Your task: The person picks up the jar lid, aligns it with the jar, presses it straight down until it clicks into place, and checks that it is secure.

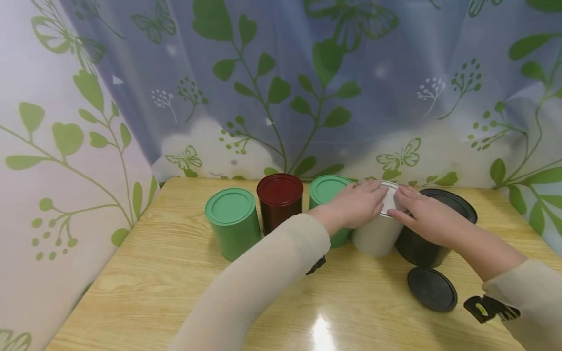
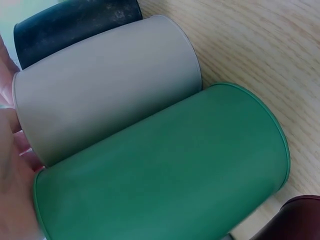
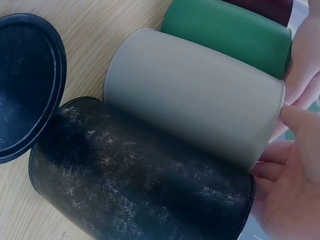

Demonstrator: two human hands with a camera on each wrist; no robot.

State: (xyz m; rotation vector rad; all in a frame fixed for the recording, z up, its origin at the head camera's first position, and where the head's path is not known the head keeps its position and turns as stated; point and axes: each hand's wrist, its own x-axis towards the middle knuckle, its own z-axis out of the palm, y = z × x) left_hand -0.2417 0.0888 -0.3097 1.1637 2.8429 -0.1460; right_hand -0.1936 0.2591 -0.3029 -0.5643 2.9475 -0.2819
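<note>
An off-white canister [image 1: 373, 236] stands upright in the row, its white lid [image 1: 390, 199] on top. From the left, my left hand [image 1: 359, 202] lies with extended fingers on the lid, its wrist over the neighbouring green canister [image 1: 330, 187]. My right hand [image 1: 423, 214] touches the lid's right side, fingers extended and thumb toward the near edge. Beneath that hand stands a larger black canister [image 1: 421, 248], partly covered by it. In the right wrist view, fingertips of the right hand [image 3: 295, 185] show at the off-white canister's [image 3: 195, 95] lid end.
A round black lid [image 1: 432, 289] lies in front of the black canister, close against its base. To the left stand a dark red canister [image 1: 279, 192] and another green canister [image 1: 232, 224], both lidded. A patterned curtain [image 1: 281, 87] hangs behind the wooden table [image 1: 145, 273].
</note>
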